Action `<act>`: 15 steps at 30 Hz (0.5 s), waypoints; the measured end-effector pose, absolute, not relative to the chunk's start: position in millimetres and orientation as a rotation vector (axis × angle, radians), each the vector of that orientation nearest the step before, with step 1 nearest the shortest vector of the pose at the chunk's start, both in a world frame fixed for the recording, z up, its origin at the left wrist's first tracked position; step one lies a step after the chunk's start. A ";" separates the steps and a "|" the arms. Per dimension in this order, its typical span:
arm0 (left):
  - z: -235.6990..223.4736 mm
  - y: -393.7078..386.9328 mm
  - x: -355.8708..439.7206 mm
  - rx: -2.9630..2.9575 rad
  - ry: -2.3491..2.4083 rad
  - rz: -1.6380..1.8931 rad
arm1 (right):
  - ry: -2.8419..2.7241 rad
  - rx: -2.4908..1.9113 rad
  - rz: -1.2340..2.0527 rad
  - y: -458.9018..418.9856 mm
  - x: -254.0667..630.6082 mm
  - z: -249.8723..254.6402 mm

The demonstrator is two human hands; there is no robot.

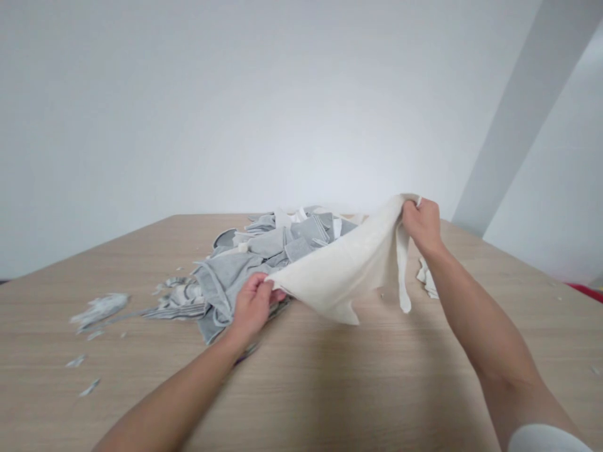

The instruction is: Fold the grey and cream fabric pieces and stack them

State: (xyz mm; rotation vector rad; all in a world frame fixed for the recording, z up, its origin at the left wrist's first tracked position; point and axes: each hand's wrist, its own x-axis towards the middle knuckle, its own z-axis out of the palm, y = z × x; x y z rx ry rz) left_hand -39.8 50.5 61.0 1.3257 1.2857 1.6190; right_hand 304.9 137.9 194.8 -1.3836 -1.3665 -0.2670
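Observation:
A cream-white fabric scrap (346, 267) hangs stretched in the air between my two hands, above the table. My left hand (254, 306) pinches its lower left corner. Higher up and to the right, my right hand (421, 223) is closed around the opposite end, and a narrow strip of the cloth dangles beneath it. Behind the cloth lies a heap of grey and white fabric scraps (235, 273), partly covered by the cloth and my left hand.
Small pale scraps (101, 309) lie scattered on the left of the wooden table (358, 389). Some white scraps (428, 279) sit beside my right forearm. A pale wall (282, 94) stands behind the table, and something red (584, 290) shows at the right edge.

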 end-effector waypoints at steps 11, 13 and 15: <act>123.6 53.4 -68.9 1.121 1.077 2.175 | -1.286 -1.218 0.027 133.6 317.0 187.7; 126.8 52.1 -68.8 1.117 1.057 2.190 | -1.315 -1.210 0.096 127.0 317.4 189.7; 131.0 52.7 -67.6 1.110 1.027 2.224 | -1.328 -1.205 0.140 121.9 320.0 191.1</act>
